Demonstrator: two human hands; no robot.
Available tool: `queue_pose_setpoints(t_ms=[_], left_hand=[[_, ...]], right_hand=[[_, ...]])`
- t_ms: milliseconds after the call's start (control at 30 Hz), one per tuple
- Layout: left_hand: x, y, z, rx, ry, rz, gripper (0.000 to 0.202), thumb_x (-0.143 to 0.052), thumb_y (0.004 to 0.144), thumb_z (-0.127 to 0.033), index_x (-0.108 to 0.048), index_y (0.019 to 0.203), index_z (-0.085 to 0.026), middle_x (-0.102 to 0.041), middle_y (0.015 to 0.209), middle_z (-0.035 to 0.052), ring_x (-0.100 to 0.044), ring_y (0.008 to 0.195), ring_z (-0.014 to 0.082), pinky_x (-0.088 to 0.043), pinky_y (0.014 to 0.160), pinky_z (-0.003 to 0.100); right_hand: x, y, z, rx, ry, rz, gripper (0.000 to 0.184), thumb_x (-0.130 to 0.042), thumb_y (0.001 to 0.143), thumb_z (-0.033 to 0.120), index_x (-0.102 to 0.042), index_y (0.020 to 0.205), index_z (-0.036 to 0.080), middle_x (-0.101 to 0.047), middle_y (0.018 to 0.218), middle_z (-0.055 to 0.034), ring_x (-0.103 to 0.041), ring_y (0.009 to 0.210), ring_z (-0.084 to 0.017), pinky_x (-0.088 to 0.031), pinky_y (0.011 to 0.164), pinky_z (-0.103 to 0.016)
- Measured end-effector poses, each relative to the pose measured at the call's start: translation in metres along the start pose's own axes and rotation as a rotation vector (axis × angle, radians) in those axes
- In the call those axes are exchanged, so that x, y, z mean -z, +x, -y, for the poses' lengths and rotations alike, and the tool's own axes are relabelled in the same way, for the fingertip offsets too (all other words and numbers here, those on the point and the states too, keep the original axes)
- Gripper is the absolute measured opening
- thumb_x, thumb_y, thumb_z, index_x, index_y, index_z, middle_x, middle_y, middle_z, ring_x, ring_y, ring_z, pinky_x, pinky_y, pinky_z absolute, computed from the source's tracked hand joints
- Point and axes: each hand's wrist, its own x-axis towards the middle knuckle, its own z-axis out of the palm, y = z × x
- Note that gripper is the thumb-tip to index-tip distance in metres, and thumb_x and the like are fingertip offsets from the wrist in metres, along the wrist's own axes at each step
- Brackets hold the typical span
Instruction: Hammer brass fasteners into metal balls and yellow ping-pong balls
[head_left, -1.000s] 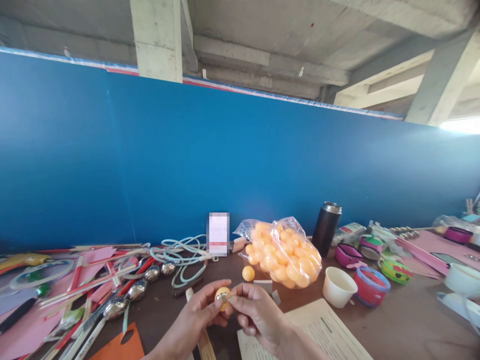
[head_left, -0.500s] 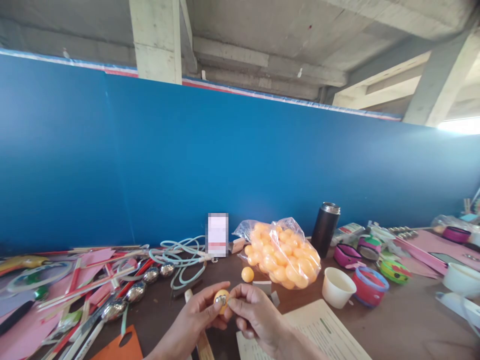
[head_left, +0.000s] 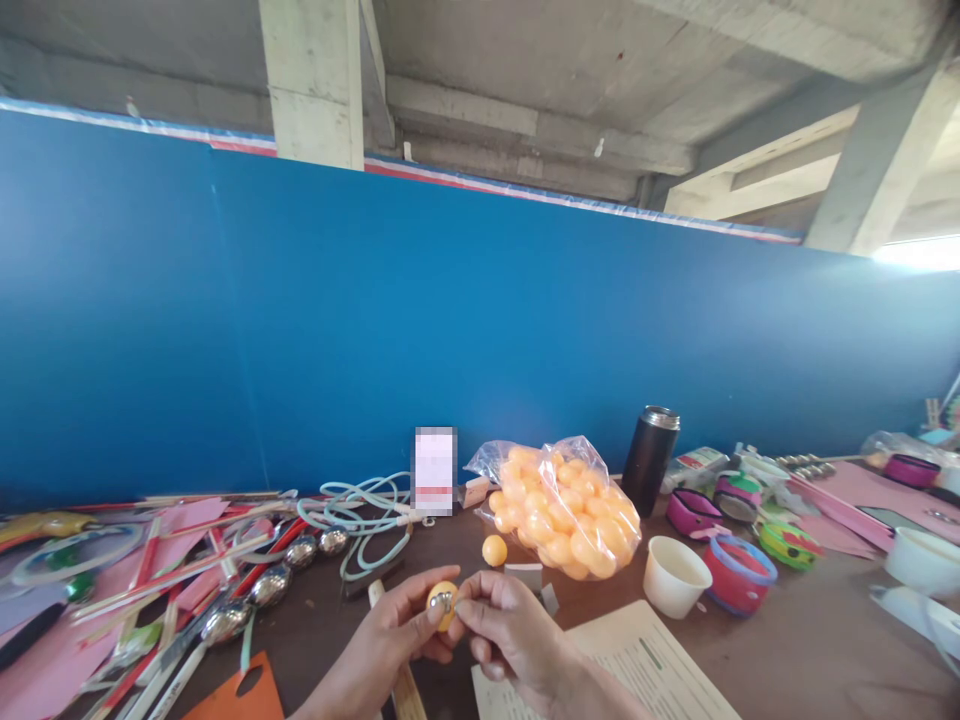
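In front of me, low in the head view, my left hand [head_left: 390, 632] grips an orange ping-pong ball [head_left: 437, 590] between thumb and fingers. Small shiny silver pieces [head_left: 442, 604] sit against the side of the ball facing me. The thumb and forefinger of my right hand [head_left: 514, 628] are pinched together at the ball's right edge; what they hold is hidden or too small to make out. Another orange ball [head_left: 494, 550] lies on the table just beyond my hands. Behind it rests a clear plastic bag [head_left: 574, 505] full of such balls.
A printed sheet [head_left: 637, 660] lies beneath my right forearm, and a wooden handle [head_left: 409, 690] under my left hand. To the right are a white paper cup [head_left: 676, 577], a black flask [head_left: 650, 462] and small colourful pouches [head_left: 739, 572]. Sticks, cord [head_left: 360, 510] and silver balls [head_left: 271, 585] clutter the left.
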Motion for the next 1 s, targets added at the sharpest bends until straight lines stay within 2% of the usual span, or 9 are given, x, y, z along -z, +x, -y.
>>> queue_pose_setpoints(t_ms=[300, 467, 833, 1000], left_hand=[[0.0011, 0.0006, 0.0001, 0.002, 0.0, 0.014, 0.048, -0.059, 0.077, -0.04, -0.056, 0.119, -0.017, -0.063, 0.083, 0.0071, -0.057, 0.076, 0.0179, -0.046, 0.072, 0.033], [-0.0015, -0.0001, 0.0016, -0.017, -0.017, -0.033, 0.047, -0.06, 0.076, -0.041, -0.058, 0.116, -0.016, -0.062, 0.08, 0.0066, -0.057, 0.074, 0.0176, -0.046, 0.068, 0.032], [0.0003, 0.0019, 0.0043, -0.013, -0.014, -0.038, 0.05, -0.061, 0.075, -0.043, -0.058, 0.117, -0.015, -0.062, 0.079, 0.0065, -0.057, 0.074, 0.0176, -0.046, 0.067, 0.032], [0.0021, 0.0013, 0.0036, -0.015, -0.011, 0.013, 0.046, -0.057, 0.079, -0.038, -0.055, 0.119, -0.015, -0.062, 0.083, 0.007, -0.057, 0.076, 0.0177, -0.046, 0.07, 0.033]], right_hand=[[0.0, 0.0005, 0.0003, 0.003, -0.018, 0.001, 0.024, -0.064, 0.073, 0.036, -0.052, 0.079, 0.016, -0.063, 0.065, 0.0009, -0.038, 0.04, -0.001, -0.018, 0.034, -0.016], [0.0002, 0.0001, 0.0009, -0.007, -0.012, 0.005, 0.023, -0.064, 0.073, 0.035, -0.051, 0.078, 0.016, -0.063, 0.066, 0.001, -0.038, 0.04, -0.001, -0.018, 0.035, -0.016], [0.0, 0.0001, 0.0017, -0.016, -0.013, 0.001, 0.024, -0.064, 0.072, 0.035, -0.051, 0.078, 0.016, -0.063, 0.065, 0.0004, -0.038, 0.04, -0.001, -0.018, 0.034, -0.015], [-0.0003, 0.0004, 0.0018, -0.008, -0.012, 0.009, 0.023, -0.064, 0.073, 0.034, -0.051, 0.078, 0.016, -0.063, 0.065, 0.0008, -0.037, 0.039, 0.0, -0.019, 0.034, -0.016]])
